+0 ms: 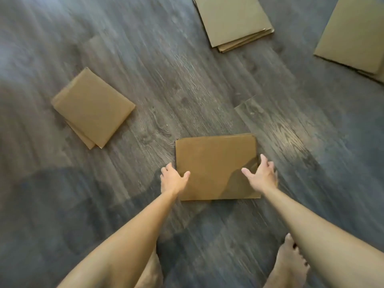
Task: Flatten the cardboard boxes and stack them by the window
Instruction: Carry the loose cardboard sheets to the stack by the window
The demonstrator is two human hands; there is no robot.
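Your left hand (173,179) sits at the left edge of the flattened cardboard box (214,165) lying on the grey wood floor (187,90), just ahead of your bare feet. Its thumb lies over the top face and its fingers (167,167) curl down beside the edge, so it grips that side. Your right hand (262,176) is at the box's right edge, at about 3 o'clock from the box's middle, with its fingers spread apart and relaxed; you cannot tell whether they touch the cardboard or hang just above it.

At 10 o'clock from the box, well apart, lies a small stack of flattened cardboard (92,108), tilted on the floor. At 12 o'clock, near the top edge of the view, lies a second stack (232,19) of several flat sheets. At 2 o'clock, cut by the right border, lies a third stack (355,36). Your right foot (288,265) stands at 5 o'clock from the box.
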